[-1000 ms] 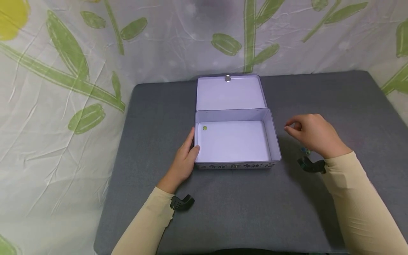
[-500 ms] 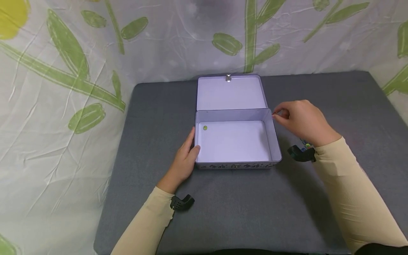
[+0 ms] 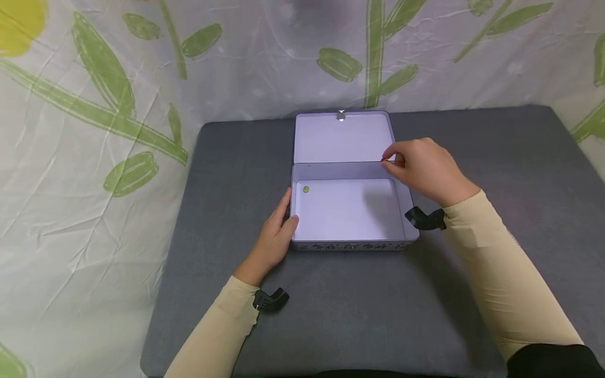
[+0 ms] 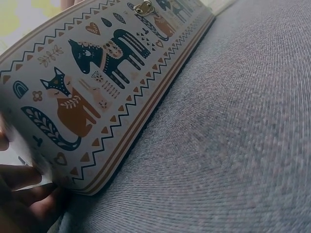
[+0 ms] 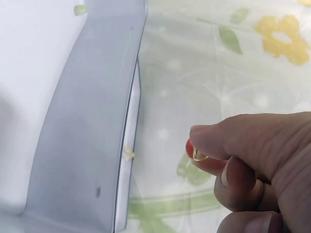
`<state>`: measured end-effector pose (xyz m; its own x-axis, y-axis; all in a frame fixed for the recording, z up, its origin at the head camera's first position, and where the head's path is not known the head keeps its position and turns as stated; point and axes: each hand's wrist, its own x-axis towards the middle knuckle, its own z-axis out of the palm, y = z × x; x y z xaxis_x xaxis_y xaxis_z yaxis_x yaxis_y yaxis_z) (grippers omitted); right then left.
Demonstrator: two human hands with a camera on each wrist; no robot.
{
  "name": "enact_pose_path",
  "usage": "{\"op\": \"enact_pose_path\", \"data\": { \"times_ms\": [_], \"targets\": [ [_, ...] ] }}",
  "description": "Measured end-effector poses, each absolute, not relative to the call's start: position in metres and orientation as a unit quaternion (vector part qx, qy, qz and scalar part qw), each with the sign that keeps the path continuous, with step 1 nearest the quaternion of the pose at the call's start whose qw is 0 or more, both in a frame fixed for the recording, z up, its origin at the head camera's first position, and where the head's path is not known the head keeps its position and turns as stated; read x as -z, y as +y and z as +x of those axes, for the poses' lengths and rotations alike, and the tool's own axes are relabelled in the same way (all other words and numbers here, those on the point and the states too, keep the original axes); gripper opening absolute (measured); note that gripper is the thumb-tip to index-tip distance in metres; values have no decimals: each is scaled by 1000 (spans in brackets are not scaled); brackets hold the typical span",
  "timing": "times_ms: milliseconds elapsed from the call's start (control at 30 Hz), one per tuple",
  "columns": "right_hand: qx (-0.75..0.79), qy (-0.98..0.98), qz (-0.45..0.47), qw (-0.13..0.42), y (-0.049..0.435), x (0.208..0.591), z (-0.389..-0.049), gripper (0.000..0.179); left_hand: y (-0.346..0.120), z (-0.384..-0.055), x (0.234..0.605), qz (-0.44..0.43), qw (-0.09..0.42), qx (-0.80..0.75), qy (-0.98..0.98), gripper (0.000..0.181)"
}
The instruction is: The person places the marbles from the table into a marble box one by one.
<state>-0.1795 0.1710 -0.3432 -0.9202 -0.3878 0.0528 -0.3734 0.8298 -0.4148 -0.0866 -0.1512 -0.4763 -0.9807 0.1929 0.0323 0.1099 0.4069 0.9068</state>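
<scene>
An open tin box (image 3: 350, 210) with a pale lilac inside stands on the grey cloth, its hinged lid (image 3: 342, 137) laid back behind it. Animal figures and zigzags decorate its outside wall (image 4: 104, 73) in the left wrist view. My left hand (image 3: 270, 239) grips its left side, thumb at the rim and fingers along the outer wall. Over the back right corner, my right hand (image 3: 427, 168) pinches a small red piece (image 5: 189, 147) with a pale looped edge between thumb and forefinger; its kind is unclear. One small round green piece (image 3: 306, 189) lies inside, back left.
The grey cloth-covered table (image 3: 331, 315) extends around the box on all sides. Directly behind its far edge hangs a pale sheet (image 3: 264, 63) with green leaf patterns. A metal clasp (image 3: 341, 115) sits on the lid's far edge.
My right hand has moved left and away from me, from beside the box to above its back right corner. My left hand keeps its grip. Small blue and green pieces on the table have become hidden.
</scene>
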Motion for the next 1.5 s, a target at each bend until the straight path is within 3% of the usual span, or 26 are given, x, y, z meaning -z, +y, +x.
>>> {"op": "enact_pose_path", "data": {
  "times_ms": [1500],
  "targets": [
    [275,915,-290,51,66,377,-215,18,-151,-87,475,91,36,-530,842,69]
  ]
}}
